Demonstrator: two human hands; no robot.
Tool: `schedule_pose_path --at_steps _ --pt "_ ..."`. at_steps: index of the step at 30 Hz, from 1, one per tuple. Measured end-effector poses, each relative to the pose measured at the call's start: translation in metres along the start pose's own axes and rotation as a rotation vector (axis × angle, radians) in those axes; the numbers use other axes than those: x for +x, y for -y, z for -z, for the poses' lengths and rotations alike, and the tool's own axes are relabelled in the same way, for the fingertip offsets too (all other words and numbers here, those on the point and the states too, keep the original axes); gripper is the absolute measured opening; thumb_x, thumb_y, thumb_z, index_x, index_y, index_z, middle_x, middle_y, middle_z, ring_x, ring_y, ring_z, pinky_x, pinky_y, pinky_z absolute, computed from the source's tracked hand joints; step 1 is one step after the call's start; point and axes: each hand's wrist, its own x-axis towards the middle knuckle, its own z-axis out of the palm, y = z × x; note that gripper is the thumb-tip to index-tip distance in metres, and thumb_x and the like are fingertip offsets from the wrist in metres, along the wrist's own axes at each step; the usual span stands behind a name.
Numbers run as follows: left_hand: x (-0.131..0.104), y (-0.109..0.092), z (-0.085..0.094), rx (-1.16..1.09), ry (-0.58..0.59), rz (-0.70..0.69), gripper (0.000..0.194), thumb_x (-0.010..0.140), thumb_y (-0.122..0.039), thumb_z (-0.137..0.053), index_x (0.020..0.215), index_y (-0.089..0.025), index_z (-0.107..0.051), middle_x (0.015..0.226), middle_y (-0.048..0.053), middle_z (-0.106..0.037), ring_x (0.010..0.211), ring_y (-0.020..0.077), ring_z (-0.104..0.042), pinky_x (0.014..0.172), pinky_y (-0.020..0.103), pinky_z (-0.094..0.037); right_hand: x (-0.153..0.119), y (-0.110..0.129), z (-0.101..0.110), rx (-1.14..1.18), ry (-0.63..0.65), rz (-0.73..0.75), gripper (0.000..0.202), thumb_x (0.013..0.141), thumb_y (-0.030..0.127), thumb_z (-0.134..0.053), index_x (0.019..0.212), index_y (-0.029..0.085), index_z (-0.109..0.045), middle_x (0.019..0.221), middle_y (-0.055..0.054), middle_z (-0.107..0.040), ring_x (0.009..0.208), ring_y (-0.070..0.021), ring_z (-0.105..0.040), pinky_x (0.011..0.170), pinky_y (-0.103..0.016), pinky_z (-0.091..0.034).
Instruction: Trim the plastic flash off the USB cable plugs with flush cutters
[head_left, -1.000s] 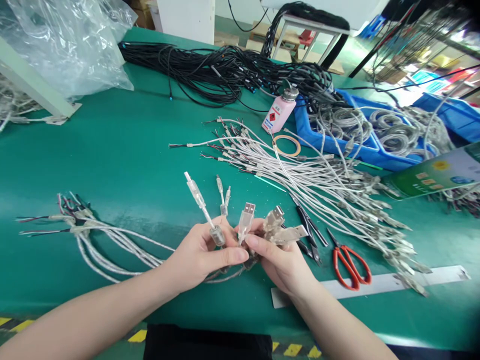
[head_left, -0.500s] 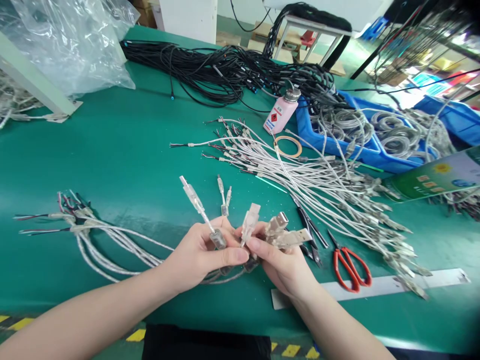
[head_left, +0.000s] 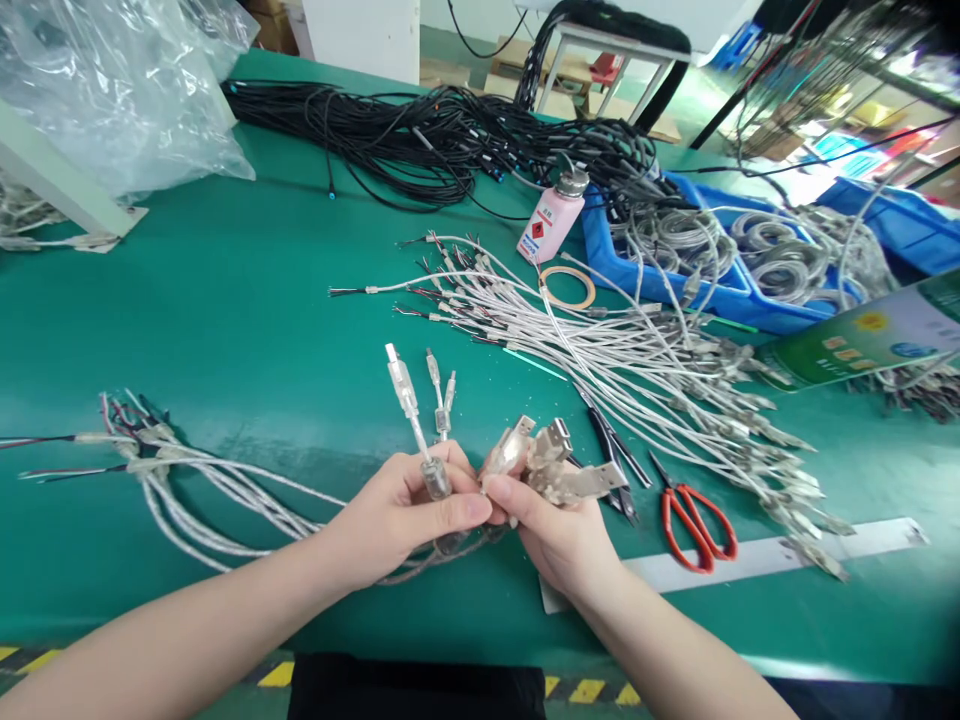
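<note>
Fingers of my left hand (head_left: 412, 510) are closed round several grey-white USB cables (head_left: 247, 505). A clear plug (head_left: 402, 380) with a ferrite bead (head_left: 435, 478) sticks up from that hand, and two slimmer plugs (head_left: 441, 385) rise behind it. Their stripped wire ends (head_left: 135, 420) lie to the left on the table. Bunched in my right hand (head_left: 559, 525) are several clear-bodied USB plugs (head_left: 551, 450), pinched under the thumb. Both hands meet at the fingertips, and the cable parts between them are partly hidden.
Many white cables (head_left: 600, 350) fan out across the green table (head_left: 225, 300). Red-handled scissors (head_left: 697, 525) lie on a steel ruler (head_left: 750, 560), with black cutters (head_left: 607, 450) nearby. Behind are a pink bottle (head_left: 551, 220), a tape ring (head_left: 568, 288), black cables (head_left: 375, 140) and blue bins (head_left: 720, 295).
The foremost USB plug has tilted over to the right and joined the others in my right hand. The plug in my left hand stands more upright. The whole view has shifted slightly.
</note>
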Motion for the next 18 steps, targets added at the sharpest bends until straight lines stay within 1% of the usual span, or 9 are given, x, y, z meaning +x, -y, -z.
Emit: schedule_pose_path --at_steps 3,6,9,12,14,16,18 --pt "0.0011 0.0019 -0.0041 -0.047 -0.075 0.057 0.024 0.080 -0.039 -0.077 0.074 -0.016 -0.071 0.078 0.001 -0.057 0.074 0.0143 -0.053 0.073 0.028 -0.042 -0.0005 -0.0009 -0.0009 -0.047 -0.100 0.017 0.027 0.077 0.038 -0.080 0.068 0.019 -0.063 0.066 0.000 -0.059 0.064 -0.0151 -0.053 0.062 -0.031 -0.046" --pt "0.0020 0.0043 -0.0060 -0.107 -0.128 0.124 0.029 0.074 -0.041 -0.082 0.078 -0.016 -0.068 0.077 0.002 -0.062 0.078 0.0173 -0.056 0.078 0.032 -0.044 -0.0005 -0.0023 -0.0005 -0.062 -0.111 0.028 0.024 0.076 0.038 -0.080 0.069 0.020 -0.065 0.067 0.000 -0.060 0.067 -0.0154 -0.054 0.065 -0.031 -0.047" --pt "0.0024 0.0059 -0.0050 -0.123 -0.136 0.154 0.029 0.072 -0.040 -0.083 0.076 -0.016 -0.068 0.071 0.000 -0.062 0.071 0.0154 -0.054 0.077 0.032 -0.043 -0.0017 -0.0055 0.0012 -0.075 -0.113 0.026 0.022 0.077 0.036 -0.080 0.070 0.021 -0.065 0.067 0.001 -0.062 0.065 -0.0146 -0.055 0.063 -0.029 -0.046" --pt "0.0024 0.0058 -0.0051 -0.117 -0.118 0.154 0.028 0.073 -0.039 -0.083 0.074 -0.016 -0.069 0.072 0.000 -0.062 0.074 0.0155 -0.054 0.076 0.030 -0.042 -0.0034 -0.0087 0.0029 -0.085 -0.138 0.018 0.024 0.076 0.035 -0.081 0.069 0.021 -0.063 0.065 0.002 -0.061 0.063 -0.0137 -0.053 0.060 -0.028 -0.044" --pt "0.0024 0.0050 -0.0064 -0.106 -0.157 0.125 0.029 0.077 -0.043 -0.080 0.082 -0.017 -0.069 0.078 0.001 -0.064 0.079 0.0163 -0.055 0.076 0.029 -0.042 -0.0034 -0.0085 0.0026 -0.060 -0.155 0.025 0.023 0.076 0.034 -0.080 0.071 0.020 -0.063 0.067 0.002 -0.059 0.064 -0.0132 -0.052 0.062 -0.028 -0.043" --pt "0.0028 0.0040 -0.0070 -0.121 -0.246 0.074 0.031 0.085 -0.049 -0.069 0.091 -0.019 -0.067 0.083 0.001 -0.064 0.080 0.0163 -0.055 0.077 0.029 -0.042 -0.0024 -0.0059 0.0013 -0.003 -0.148 0.042 0.020 0.076 0.033 -0.078 0.073 0.020 -0.063 0.071 0.001 -0.059 0.070 -0.0141 -0.054 0.067 -0.028 -0.044" --pt "0.0031 0.0029 -0.0056 -0.121 -0.310 0.022 0.031 0.092 -0.050 -0.057 0.091 -0.020 -0.063 0.083 0.001 -0.060 0.079 0.0162 -0.053 0.077 0.029 -0.042 -0.0009 -0.0021 -0.0003 0.063 -0.128 0.059 0.018 0.074 0.030 -0.077 0.076 0.020 -0.063 0.079 0.000 -0.061 0.077 -0.0162 -0.056 0.072 -0.029 -0.044"
